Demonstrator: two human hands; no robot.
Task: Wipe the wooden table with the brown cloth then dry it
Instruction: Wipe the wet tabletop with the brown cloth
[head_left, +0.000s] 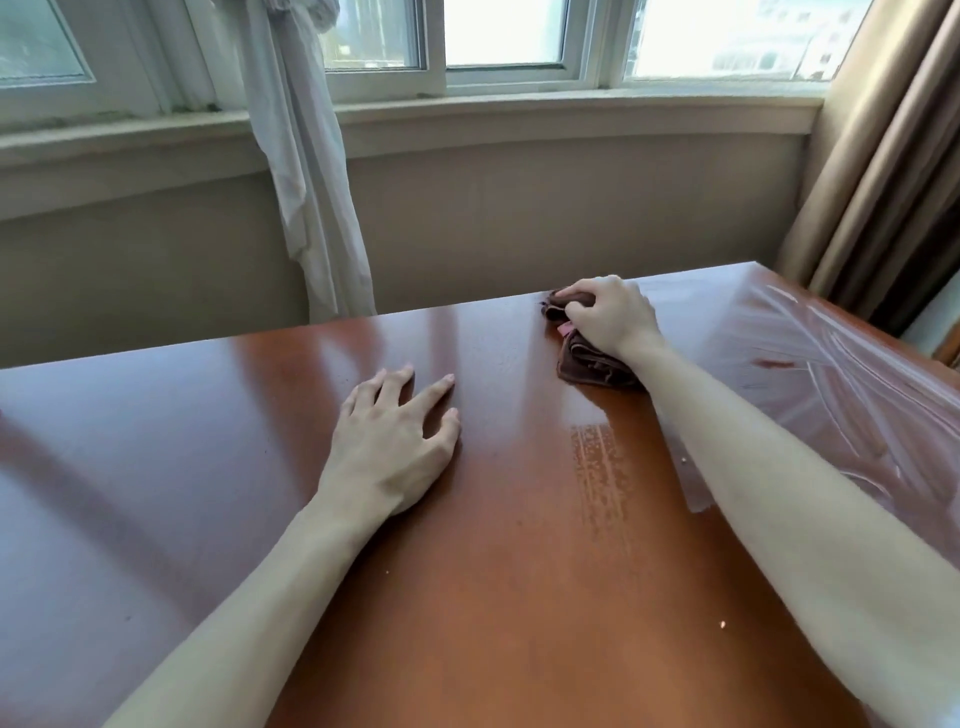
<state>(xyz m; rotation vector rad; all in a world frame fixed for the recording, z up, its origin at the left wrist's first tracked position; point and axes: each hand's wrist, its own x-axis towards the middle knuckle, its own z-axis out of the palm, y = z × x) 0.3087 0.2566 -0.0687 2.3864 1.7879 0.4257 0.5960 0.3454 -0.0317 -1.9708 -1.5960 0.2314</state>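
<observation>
My right hand (610, 317) bunches the brown cloth (587, 361) at the table's (519, 597) far edge, left hand (392, 447) spread flat; I'd press evenly and overlap each pass.

White-framed windows (498, 36) (bright daylight) above a beige wall (571, 218); white curtain (306, 171) left, tan drapes (893, 171) right.

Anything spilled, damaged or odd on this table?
Yes: a beaded wet streak runs down the wooden table below the brown cloth, and a few pale crumbs lie near the front. No damage shows.
</observation>
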